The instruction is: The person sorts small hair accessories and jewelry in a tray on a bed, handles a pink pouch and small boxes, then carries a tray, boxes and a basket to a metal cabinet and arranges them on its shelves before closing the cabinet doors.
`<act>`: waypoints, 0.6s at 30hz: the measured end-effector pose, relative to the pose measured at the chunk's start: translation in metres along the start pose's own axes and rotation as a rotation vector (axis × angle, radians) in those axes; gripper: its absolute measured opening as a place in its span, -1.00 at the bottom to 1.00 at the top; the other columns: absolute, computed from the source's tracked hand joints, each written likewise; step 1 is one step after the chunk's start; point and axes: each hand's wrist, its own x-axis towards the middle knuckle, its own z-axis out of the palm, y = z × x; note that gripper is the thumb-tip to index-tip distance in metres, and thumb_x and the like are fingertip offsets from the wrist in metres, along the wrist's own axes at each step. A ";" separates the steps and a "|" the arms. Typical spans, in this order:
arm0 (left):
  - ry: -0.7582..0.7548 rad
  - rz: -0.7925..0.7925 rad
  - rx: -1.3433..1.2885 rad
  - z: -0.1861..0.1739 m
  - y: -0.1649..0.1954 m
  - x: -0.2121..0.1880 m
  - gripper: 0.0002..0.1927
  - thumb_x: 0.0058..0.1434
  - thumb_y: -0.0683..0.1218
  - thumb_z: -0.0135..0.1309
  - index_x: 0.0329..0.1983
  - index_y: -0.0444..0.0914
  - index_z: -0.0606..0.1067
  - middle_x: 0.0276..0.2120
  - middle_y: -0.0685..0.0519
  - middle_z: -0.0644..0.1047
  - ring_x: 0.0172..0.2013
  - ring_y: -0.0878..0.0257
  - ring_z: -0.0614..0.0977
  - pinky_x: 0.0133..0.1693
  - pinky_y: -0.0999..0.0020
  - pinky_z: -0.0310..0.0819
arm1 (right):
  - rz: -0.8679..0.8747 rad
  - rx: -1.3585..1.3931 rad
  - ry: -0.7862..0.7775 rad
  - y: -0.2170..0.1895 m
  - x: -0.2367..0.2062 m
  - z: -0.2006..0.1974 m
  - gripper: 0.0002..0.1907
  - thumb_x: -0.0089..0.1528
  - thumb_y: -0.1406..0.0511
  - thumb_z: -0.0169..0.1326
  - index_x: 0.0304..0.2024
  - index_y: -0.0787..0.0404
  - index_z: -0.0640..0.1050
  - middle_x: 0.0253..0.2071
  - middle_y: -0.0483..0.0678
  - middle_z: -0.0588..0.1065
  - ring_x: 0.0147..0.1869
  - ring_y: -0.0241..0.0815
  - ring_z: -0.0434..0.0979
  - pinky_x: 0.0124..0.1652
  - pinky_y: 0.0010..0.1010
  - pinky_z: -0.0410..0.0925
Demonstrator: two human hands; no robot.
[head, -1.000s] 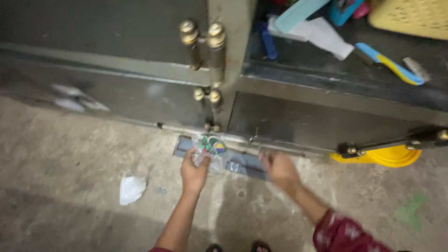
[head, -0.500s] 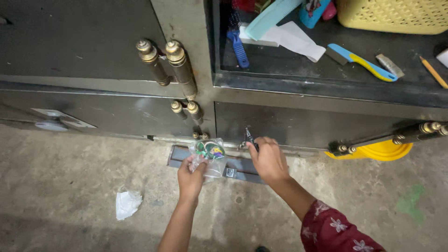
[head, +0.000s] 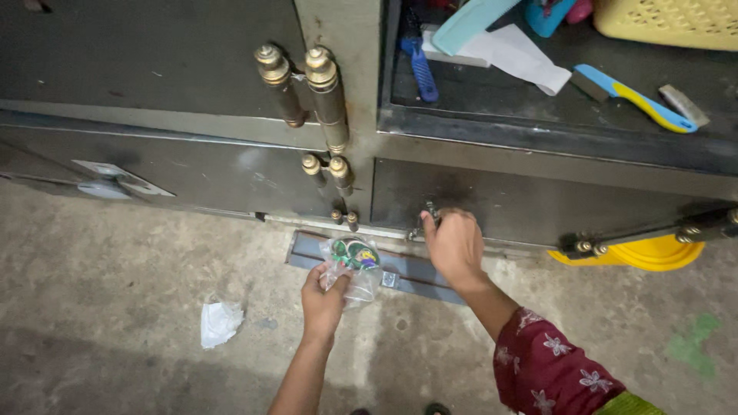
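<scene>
Concrete floor; clear bag upright in left hand, right hand on latch.

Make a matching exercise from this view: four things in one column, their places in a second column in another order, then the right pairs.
Things:
1. clear plastic bag
2. crumpled white paper
3. blue and yellow brush
4. small metal latch

Places:
A. on the concrete floor, left of the arms
B. on the dark shelf, upper right
C. in the grip of the left hand
D. at the fingertips of the right hand, low on the metal door

Pairs: 1-C, 2-A, 3-B, 4-D
</scene>
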 end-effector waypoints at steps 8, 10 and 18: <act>-0.007 0.022 0.008 -0.008 0.012 0.005 -0.57 0.18 -0.15 0.21 0.13 -0.27 0.48 -0.24 0.05 0.66 -0.36 0.37 0.61 -0.43 0.46 0.40 | -0.047 0.126 0.165 0.022 0.006 0.042 -0.64 0.28 0.14 0.17 -0.35 0.35 0.62 -0.34 0.25 0.54 -0.17 0.31 0.52 -0.09 0.03 0.34; -0.004 0.006 -0.027 -0.010 0.015 0.006 -0.56 0.18 -0.15 0.21 0.14 -0.25 0.45 -0.21 0.08 0.66 -0.33 0.39 0.62 -0.41 0.47 0.41 | -0.105 0.187 0.223 0.031 0.004 0.050 -0.64 0.28 0.14 0.18 -0.32 0.36 0.61 -0.31 0.23 0.55 -0.16 0.29 0.52 -0.09 0.01 0.35; -0.011 0.043 -0.074 -0.020 0.020 0.015 -0.54 0.18 -0.15 0.21 0.17 -0.26 0.45 -0.15 0.06 0.66 -0.29 0.38 0.62 -0.39 0.48 0.40 | -0.099 0.269 0.220 0.047 0.002 0.061 -0.63 0.30 0.12 0.16 -0.25 0.36 0.60 -0.25 0.21 0.56 -0.12 0.25 0.54 -0.08 -0.04 0.36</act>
